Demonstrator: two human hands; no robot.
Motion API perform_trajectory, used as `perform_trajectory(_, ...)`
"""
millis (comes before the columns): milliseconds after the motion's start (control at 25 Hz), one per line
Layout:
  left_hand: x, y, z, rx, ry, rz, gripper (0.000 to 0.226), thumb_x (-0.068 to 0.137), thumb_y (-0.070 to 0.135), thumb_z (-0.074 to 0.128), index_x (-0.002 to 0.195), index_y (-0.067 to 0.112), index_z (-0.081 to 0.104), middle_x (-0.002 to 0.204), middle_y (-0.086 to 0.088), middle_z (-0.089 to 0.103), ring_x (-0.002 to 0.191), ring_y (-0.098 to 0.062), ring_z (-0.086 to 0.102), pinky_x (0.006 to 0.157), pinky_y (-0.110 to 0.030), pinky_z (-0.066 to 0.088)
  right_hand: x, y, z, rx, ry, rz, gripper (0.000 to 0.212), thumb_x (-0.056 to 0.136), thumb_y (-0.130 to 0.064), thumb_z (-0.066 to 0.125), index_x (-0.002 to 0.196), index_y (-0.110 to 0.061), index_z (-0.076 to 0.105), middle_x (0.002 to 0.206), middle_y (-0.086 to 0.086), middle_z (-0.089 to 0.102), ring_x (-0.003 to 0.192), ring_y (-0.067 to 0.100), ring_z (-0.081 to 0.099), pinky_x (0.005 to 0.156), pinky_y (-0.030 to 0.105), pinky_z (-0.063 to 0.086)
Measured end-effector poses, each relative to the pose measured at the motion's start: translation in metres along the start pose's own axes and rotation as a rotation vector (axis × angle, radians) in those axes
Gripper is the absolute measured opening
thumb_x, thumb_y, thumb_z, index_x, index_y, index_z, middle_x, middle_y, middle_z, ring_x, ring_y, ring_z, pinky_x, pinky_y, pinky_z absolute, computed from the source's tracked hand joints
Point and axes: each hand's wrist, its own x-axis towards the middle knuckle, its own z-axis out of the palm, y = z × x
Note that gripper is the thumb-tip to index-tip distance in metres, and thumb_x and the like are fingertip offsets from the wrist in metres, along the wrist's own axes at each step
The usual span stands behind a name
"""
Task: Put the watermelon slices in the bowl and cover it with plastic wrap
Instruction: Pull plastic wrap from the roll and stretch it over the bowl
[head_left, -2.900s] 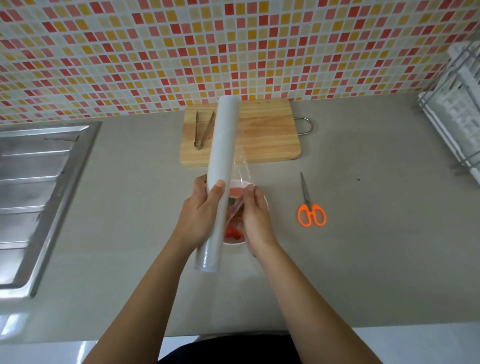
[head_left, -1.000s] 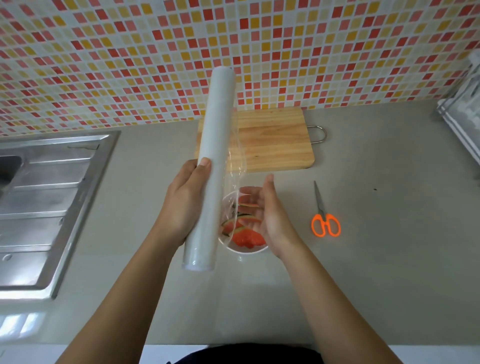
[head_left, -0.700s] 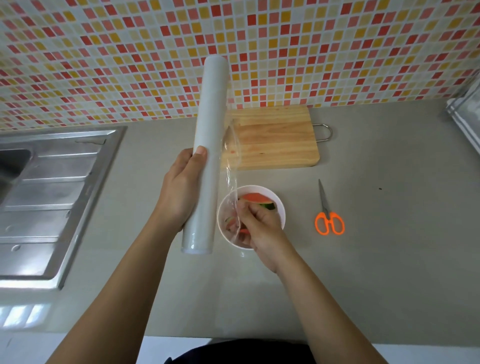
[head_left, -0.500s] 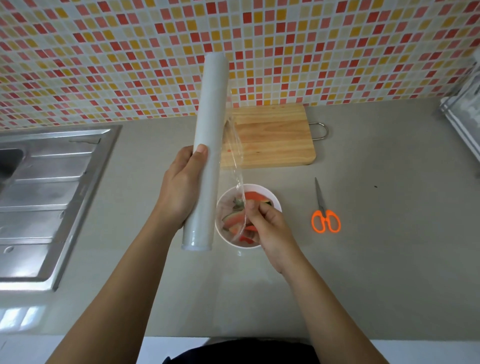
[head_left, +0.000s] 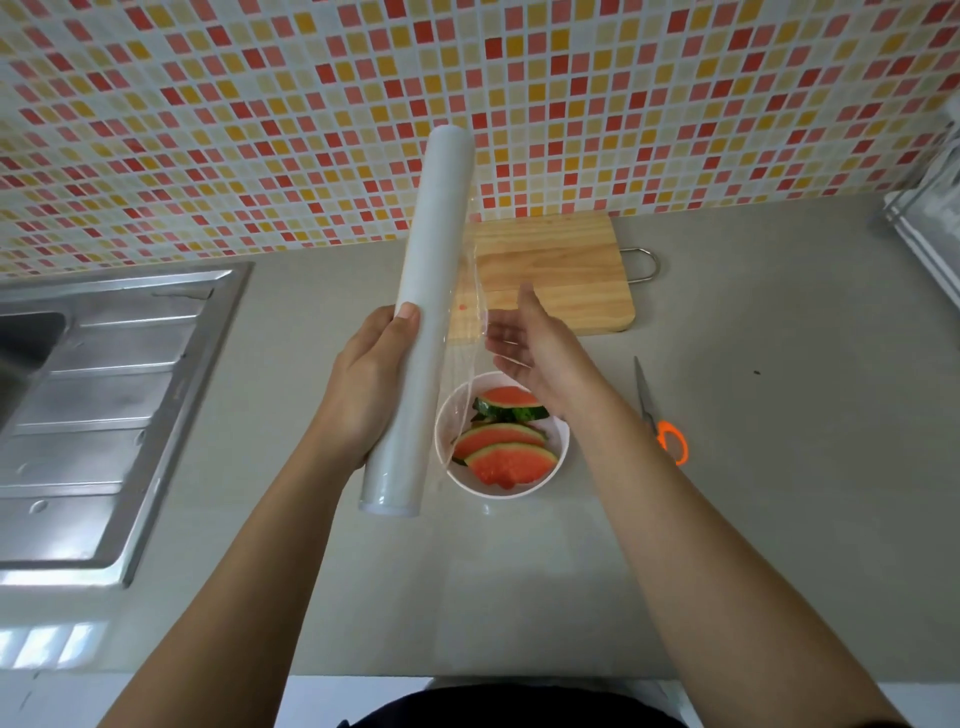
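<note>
A: Well, starting with the biggest: a grey countertop (head_left: 753, 493) under a wall of red, orange and yellow mosaic tiles (head_left: 260, 130). No brand, label or writing can be read anywhere.

B: And the steel sink (head_left: 104, 389)?

A: Set into the counter at far left, well apart from the rest. A wooden cutting board (head_left: 556, 270) lies against the wall, a wire handle on its right end. A white rack (head_left: 930, 234) shows at the right edge.

B: What stands in the way?

A: The roll of plastic wrap (head_left: 423, 317), held tilted, hides the board's left part. A loose clear film (head_left: 467, 332) hangs off its right side toward the bowl's left rim.

B: Where is the fruit?

A: At least 3 watermelon slices (head_left: 506, 447) lie in the white bowl (head_left: 558, 467), on the counter just in front of the board. Orange-handled scissors (head_left: 662, 415) lie to its right, partly behind the right forearm.

B: The hands?

A: The left hand (head_left: 363, 395) wraps the roll's lower half, thumb on top. The right hand (head_left: 535, 348) is spread flat, palm facing the roll, above the bowl's far rim. Its fingertips are at the film's edge; I cannot tell whether they touch it.
</note>
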Motion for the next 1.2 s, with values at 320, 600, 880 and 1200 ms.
perform_trajectory(320, -0.005, -0.009, 0.004, -0.069, -0.055, -0.045, 0.035, 0.084, 0.056, 0.047, 0.086, 0.023, 0.059, 0.081, -0.005, 0.06, 0.067, -0.018, 0.06, 0.054, -0.03, 0.05, 0.021, -0.032, 0.011, 0.27, -0.245, 0.298, 0.05, 0.086, -0.056, 0.051, 0.066, -0.016, 0.072, 0.066, -0.005, 0.067, 0.059, 0.008, 0.062, 0.056, 0.019, 0.047)
perform_trajectory(600, -0.005, -0.016, 0.007, -0.192, -0.091, -0.109, 0.029, 0.094, 0.047, 0.047, 0.092, 0.021, 0.06, 0.07, 0.003, 0.064, 0.062, -0.016, 0.064, 0.05, -0.027, 0.051, 0.023, -0.041, 0.002, 0.518, -0.214, 0.325, 0.031, 0.084, -0.037, 0.064, 0.07, -0.01, 0.068, 0.064, -0.001, 0.065, 0.05, 0.009, 0.059, 0.049, 0.018, 0.048)
perform_trajectory(880, -0.002, -0.017, 0.009, -0.181, -0.067, -0.124, 0.031, 0.095, 0.046, 0.045, 0.093, 0.018, 0.058, 0.079, -0.005, 0.061, 0.064, -0.016, 0.062, 0.051, -0.027, 0.052, 0.028, -0.047, 0.006, 0.224, 0.095, 0.064, 0.011, 0.085, -0.032, 0.066, 0.091, -0.023, 0.066, 0.077, -0.006, 0.062, 0.059, 0.008, 0.057, 0.047, 0.02, 0.047)
perform_trajectory(1200, 0.004, -0.014, 0.011, -0.192, -0.055, -0.131, 0.031, 0.095, 0.046, 0.045, 0.09, 0.018, 0.056, 0.081, -0.008, 0.056, 0.066, -0.021, 0.058, 0.057, -0.033, 0.051, 0.014, -0.018, 0.008, 0.602, 0.055, -0.123, 0.047, 0.082, -0.066, 0.047, 0.118, -0.036, 0.056, 0.107, 0.001, 0.059, 0.091, 0.019, 0.056, 0.071, 0.035, 0.044)
